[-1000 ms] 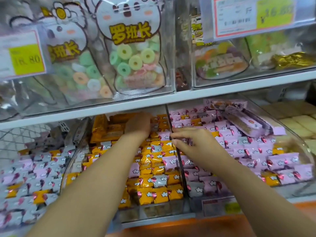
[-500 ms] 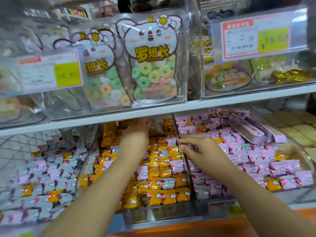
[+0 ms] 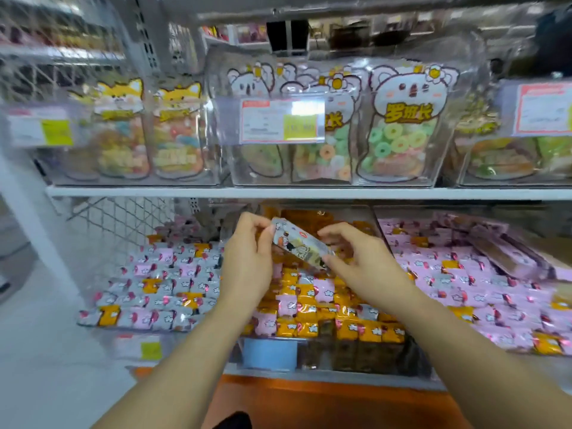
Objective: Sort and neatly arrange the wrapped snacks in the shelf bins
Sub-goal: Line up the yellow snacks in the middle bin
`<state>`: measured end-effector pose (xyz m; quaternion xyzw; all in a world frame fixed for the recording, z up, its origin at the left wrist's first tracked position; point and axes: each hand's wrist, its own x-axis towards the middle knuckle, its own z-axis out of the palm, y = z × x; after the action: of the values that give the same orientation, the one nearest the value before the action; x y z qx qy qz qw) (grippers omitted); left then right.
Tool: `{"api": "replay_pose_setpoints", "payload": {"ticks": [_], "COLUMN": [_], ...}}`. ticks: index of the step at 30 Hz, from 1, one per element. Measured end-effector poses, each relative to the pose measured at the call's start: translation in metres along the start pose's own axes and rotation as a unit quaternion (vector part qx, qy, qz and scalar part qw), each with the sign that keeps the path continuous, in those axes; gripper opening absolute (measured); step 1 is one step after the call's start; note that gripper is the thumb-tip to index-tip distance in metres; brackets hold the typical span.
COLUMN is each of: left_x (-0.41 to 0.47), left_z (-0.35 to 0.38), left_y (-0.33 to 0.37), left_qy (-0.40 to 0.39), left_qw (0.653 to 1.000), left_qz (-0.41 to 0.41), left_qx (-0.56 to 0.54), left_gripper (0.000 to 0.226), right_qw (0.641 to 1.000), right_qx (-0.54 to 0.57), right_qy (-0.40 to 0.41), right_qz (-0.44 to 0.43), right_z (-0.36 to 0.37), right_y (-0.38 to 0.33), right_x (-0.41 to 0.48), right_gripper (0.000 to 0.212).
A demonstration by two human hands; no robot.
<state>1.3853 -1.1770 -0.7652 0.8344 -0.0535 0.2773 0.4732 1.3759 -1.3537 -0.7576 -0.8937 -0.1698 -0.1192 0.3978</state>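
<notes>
A long wrapped snack (image 3: 298, 247) is being held tilted just above the middle bin (image 3: 356, 356) — its upper end is being pinched by the left hand (image 3: 247, 264), its lower end by the right hand (image 3: 368, 267). It is being judged light, crinkly and slippery; the sealed ends are being favoured for holding.

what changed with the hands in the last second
The left hand, earlier deep in the middle bin, and the right hand rose and now hold a long wrapped snack between them. The small snacks in the bins stay mixed.
</notes>
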Motion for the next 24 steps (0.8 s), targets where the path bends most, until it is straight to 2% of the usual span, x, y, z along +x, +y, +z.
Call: {"api": "replay_pose_setpoints", "payload": {"ticks": [5,8,11,14,19,24], "left_x": [0.008,0.013,0.016,0.018,0.028,0.045], "left_z": [-0.038,-0.062,-0.088,-0.107,-0.110,-0.096], "left_y": [-0.028,-0.051,-0.081,-0.110,-0.134,-0.136], "left_qy": [0.020,0.040,0.028,0.005,-0.026,-0.041], "left_qw": [0.996,0.994,0.997,0.991,0.985,0.968], "left_qz": [-0.044,-0.059,-0.065,-0.076,-0.087,-0.027], "left_qx": [-0.080,-0.077,0.014,0.108,0.143,0.244], "left_gripper": [0.019,0.017,0.015,0.018,0.022,0.026], "right_qw": [1.000,0.999,0.999,0.996,0.991,0.987], "right_qx": [-0.001,-0.015,-0.016,-0.003,-0.014,-0.040], "right_qy": [-0.005,-0.009,0.025,0.085,0.130,0.154], "right_qz": [-0.026,-0.043,-0.032,0.023,0.039,0.012], "right_z": [0.035,0.062,0.092,0.117,0.139,0.152], "right_y": [-0.029,-0.044,-0.049,-0.051,-0.050,-0.050], "right_x": [0.015,0.025,0.040,0.058,0.085,0.110], "right_gripper": [0.030,0.027,0.023,0.019,0.020,0.022]}}
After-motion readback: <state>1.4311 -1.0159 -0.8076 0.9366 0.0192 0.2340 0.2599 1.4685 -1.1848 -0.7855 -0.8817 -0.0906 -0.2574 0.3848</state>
